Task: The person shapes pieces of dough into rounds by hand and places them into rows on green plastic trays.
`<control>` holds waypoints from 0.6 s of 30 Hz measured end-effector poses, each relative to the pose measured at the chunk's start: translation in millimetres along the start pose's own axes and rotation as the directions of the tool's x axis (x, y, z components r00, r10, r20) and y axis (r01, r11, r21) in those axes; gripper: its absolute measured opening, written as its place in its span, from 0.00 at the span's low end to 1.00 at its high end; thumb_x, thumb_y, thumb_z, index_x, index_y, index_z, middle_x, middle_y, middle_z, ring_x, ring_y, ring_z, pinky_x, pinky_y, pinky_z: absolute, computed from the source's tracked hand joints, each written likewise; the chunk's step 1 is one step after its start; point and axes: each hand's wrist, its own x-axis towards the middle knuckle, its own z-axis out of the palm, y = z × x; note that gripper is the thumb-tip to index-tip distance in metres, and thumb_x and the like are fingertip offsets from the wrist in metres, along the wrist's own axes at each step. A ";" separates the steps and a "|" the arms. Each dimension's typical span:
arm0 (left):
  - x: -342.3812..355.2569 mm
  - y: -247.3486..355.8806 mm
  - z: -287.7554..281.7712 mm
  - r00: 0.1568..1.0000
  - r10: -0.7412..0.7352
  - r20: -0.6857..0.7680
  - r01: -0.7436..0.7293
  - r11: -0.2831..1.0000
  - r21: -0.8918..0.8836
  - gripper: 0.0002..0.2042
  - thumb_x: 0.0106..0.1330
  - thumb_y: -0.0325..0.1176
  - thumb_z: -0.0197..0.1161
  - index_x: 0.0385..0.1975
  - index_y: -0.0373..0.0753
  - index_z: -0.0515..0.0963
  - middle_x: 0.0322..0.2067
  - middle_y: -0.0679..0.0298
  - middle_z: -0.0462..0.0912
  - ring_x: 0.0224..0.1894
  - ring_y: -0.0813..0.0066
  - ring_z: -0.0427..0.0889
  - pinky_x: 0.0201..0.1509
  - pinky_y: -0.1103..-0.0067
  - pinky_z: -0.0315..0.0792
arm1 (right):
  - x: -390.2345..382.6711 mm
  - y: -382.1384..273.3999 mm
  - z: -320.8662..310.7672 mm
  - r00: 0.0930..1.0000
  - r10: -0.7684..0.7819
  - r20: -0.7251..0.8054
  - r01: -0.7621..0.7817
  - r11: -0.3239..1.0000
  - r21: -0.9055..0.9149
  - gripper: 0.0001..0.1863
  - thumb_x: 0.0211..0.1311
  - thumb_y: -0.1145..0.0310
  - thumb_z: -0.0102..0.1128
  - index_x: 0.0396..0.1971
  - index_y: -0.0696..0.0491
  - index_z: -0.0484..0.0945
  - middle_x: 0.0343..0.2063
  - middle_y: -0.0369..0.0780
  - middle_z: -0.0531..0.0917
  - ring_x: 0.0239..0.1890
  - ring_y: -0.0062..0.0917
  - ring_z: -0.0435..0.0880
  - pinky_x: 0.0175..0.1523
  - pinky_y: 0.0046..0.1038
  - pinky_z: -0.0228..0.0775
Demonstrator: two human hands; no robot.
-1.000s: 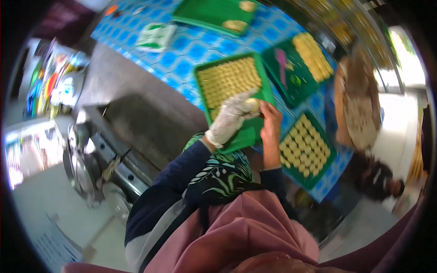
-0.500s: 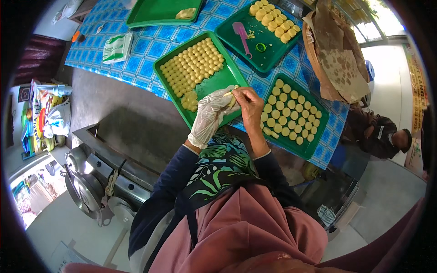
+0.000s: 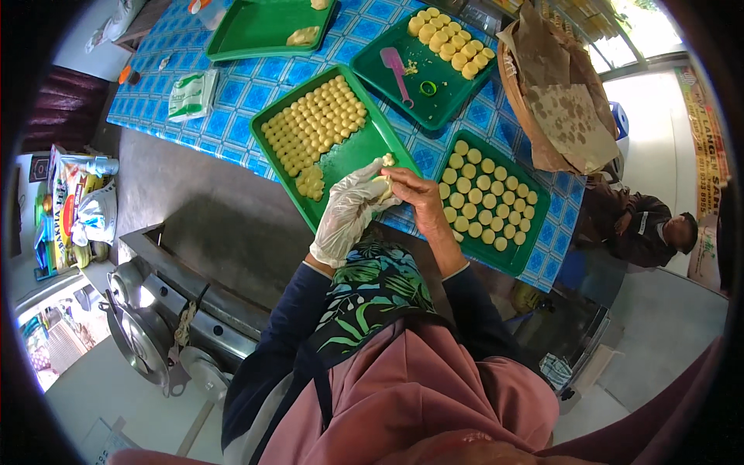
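Note:
My left hand (image 3: 349,213), in a clear plastic glove, is cupped with its fingers held together. A piece of pale yellow dough (image 3: 385,188) lies between it and my bare right hand (image 3: 418,200), whose bent fingers press over it. The hands hide part of the dough. Just beyond the fingertips shows a small knobbly dough bit (image 3: 388,160). Both hands are over the near edge of a green tray (image 3: 359,152), which holds rows of small dough balls (image 3: 314,124) and a clump of softer dough pieces (image 3: 310,183) at its near left.
To the right, a green tray (image 3: 515,262) holds flat dough rounds. Behind it, another tray (image 3: 442,115) bears stacked yellow rounds, a pink scraper (image 3: 397,71) and a green ring (image 3: 428,88). A tray (image 3: 248,35) with dough lumps stands far left. A person (image 3: 647,229) sits at right.
My right hand has gone from a raised pinch at the left fingertips to lying lower, with its fingers over the dough in my left hand. The view has shifted slightly.

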 end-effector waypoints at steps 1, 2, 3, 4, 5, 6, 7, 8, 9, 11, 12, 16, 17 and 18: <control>-1.0 1.7 2.3 1.000 0.010 -0.011 -0.010 1.000 0.002 0.22 0.72 0.22 0.61 0.65 0.26 0.72 0.56 0.54 0.81 0.49 0.70 0.86 0.55 0.74 0.84 | 1.1 -0.1 1.1 1.000 0.004 0.013 -0.004 1.000 0.006 0.15 0.69 0.69 0.66 0.53 0.52 0.88 0.52 0.39 0.85 0.53 0.27 0.81 0.53 0.32 0.77; -3.2 3.0 4.9 0.999 0.033 0.013 -0.034 0.997 0.076 0.19 0.72 0.21 0.60 0.62 0.25 0.75 0.56 0.54 0.81 0.48 0.70 0.85 0.54 0.74 0.84 | -1.2 -2.0 3.5 0.987 -0.161 0.001 0.158 0.967 -0.202 0.14 0.69 0.69 0.66 0.53 0.53 0.88 0.50 0.40 0.85 0.52 0.28 0.81 0.52 0.32 0.76; -3.2 2.8 6.4 0.998 0.052 0.038 -0.057 0.987 0.149 0.16 0.72 0.21 0.59 0.58 0.24 0.77 0.56 0.55 0.82 0.48 0.70 0.85 0.52 0.75 0.83 | -3.5 -4.6 4.0 0.947 -0.321 0.024 0.303 0.865 -0.399 0.14 0.68 0.70 0.66 0.52 0.53 0.88 0.48 0.41 0.86 0.50 0.29 0.81 0.51 0.32 0.76; 1.6 -2.9 -0.4 0.991 0.089 0.098 -0.114 0.948 0.297 0.15 0.71 0.18 0.58 0.57 0.25 0.78 0.55 0.55 0.83 0.48 0.71 0.85 0.52 0.75 0.83 | -3.0 -5.8 0.7 0.857 -0.507 0.095 0.461 0.671 -0.581 0.13 0.67 0.71 0.66 0.50 0.54 0.89 0.48 0.43 0.85 0.48 0.33 0.81 0.49 0.33 0.76; 7.6 -9.4 -8.3 0.978 0.131 0.160 -0.188 0.884 0.428 0.15 0.70 0.16 0.57 0.55 0.26 0.79 0.54 0.55 0.84 0.48 0.71 0.85 0.53 0.76 0.82 | -5.5 -7.9 -3.5 0.833 -0.540 0.124 0.455 0.540 -0.708 0.13 0.67 0.72 0.65 0.49 0.54 0.89 0.48 0.43 0.84 0.48 0.37 0.80 0.49 0.37 0.75; 8.7 -11.6 -20.2 0.963 0.177 0.204 -0.262 0.795 0.546 0.15 0.69 0.14 0.56 0.53 0.28 0.80 0.52 0.55 0.85 0.48 0.72 0.84 0.53 0.76 0.82 | -4.9 -4.3 -0.1 0.789 -0.582 0.195 0.512 0.450 -0.731 0.13 0.66 0.72 0.64 0.48 0.54 0.89 0.50 0.43 0.83 0.49 0.38 0.79 0.51 0.38 0.74; 6.8 -13.9 -17.1 0.984 0.109 0.144 -0.163 0.880 0.446 0.16 0.68 0.12 0.56 0.53 0.29 0.81 0.52 0.55 0.85 0.48 0.72 0.84 0.53 0.76 0.82 | -5.3 -6.3 -4.7 0.743 -0.611 0.271 0.552 0.332 -0.764 0.13 0.66 0.72 0.64 0.48 0.55 0.89 0.51 0.44 0.83 0.50 0.39 0.79 0.53 0.40 0.74; 4.8 -17.0 -19.8 0.985 0.134 0.108 -0.167 0.897 0.408 0.16 0.68 0.12 0.58 0.53 0.29 0.81 0.51 0.56 0.85 0.49 0.72 0.84 0.52 0.76 0.82 | -5.4 -5.4 -6.1 0.749 -0.605 0.271 0.543 0.326 -0.774 0.13 0.66 0.72 0.64 0.48 0.55 0.89 0.51 0.44 0.83 0.50 0.39 0.79 0.53 0.40 0.74; 3.1 -16.5 -20.9 0.989 0.133 0.070 -0.150 0.913 0.379 0.12 0.71 0.18 0.58 0.52 0.28 0.80 0.50 0.58 0.84 0.49 0.73 0.84 0.53 0.77 0.81 | -5.1 -1.9 -4.1 0.765 -0.586 0.267 0.543 0.363 -0.758 0.15 0.67 0.70 0.64 0.51 0.55 0.87 0.52 0.44 0.83 0.51 0.40 0.78 0.55 0.41 0.72; -0.6 -16.1 -16.1 0.993 0.118 0.006 -0.114 0.940 0.322 0.11 0.77 0.28 0.60 0.50 0.27 0.79 0.49 0.62 0.83 0.50 0.75 0.83 0.55 0.78 0.80 | -6.5 5.8 4.8 0.777 -0.573 0.261 0.545 0.403 -0.735 0.17 0.67 0.69 0.63 0.54 0.55 0.86 0.53 0.44 0.82 0.53 0.40 0.77 0.57 0.42 0.71; 2.2 -17.9 -18.4 0.977 0.202 0.067 -0.210 0.863 0.459 0.11 0.76 0.28 0.60 0.50 0.27 0.79 0.50 0.61 0.82 0.51 0.75 0.83 0.55 0.78 0.80 | -10.8 9.1 8.9 0.833 -0.529 0.164 0.488 0.560 -0.669 0.19 0.68 0.68 0.63 0.57 0.55 0.84 0.56 0.44 0.81 0.56 0.40 0.76 0.60 0.42 0.69; 6.5 -24.2 -14.2 0.961 0.263 0.086 -0.269 0.818 0.509 0.11 0.76 0.27 0.60 0.52 0.27 0.79 0.53 0.60 0.82 0.52 0.74 0.83 0.56 0.79 0.79 | -12.8 31.3 21.5 0.874 -0.486 -0.007 0.389 0.708 -0.590 0.25 0.73 0.62 0.60 0.67 0.52 0.76 0.63 0.44 0.78 0.64 0.39 0.71 0.68 0.41 0.61; 6.0 -25.1 -9.6 0.964 0.257 0.070 -0.258 0.833 0.489 0.11 0.76 0.26 0.60 0.52 0.27 0.79 0.53 0.60 0.81 0.52 0.73 0.83 0.56 0.80 0.79 | -12.2 35.4 21.1 0.873 -0.487 -0.011 0.387 0.707 -0.592 0.25 0.73 0.62 0.60 0.67 0.52 0.76 0.63 0.44 0.78 0.64 0.39 0.71 0.68 0.41 0.61; 5.9 -26.4 -4.4 0.980 0.197 -0.001 -0.188 0.938 0.293 0.12 0.76 0.27 0.59 0.53 0.27 0.78 0.53 0.60 0.81 0.52 0.72 0.83 0.55 0.79 0.79 | -10.8 39.2 19.7 0.878 -0.477 -0.037 0.375 0.733 -0.567 0.25 0.76 0.59 0.55 0.67 0.53 0.75 0.64 0.43 0.77 0.65 0.38 0.70 0.70 0.41 0.59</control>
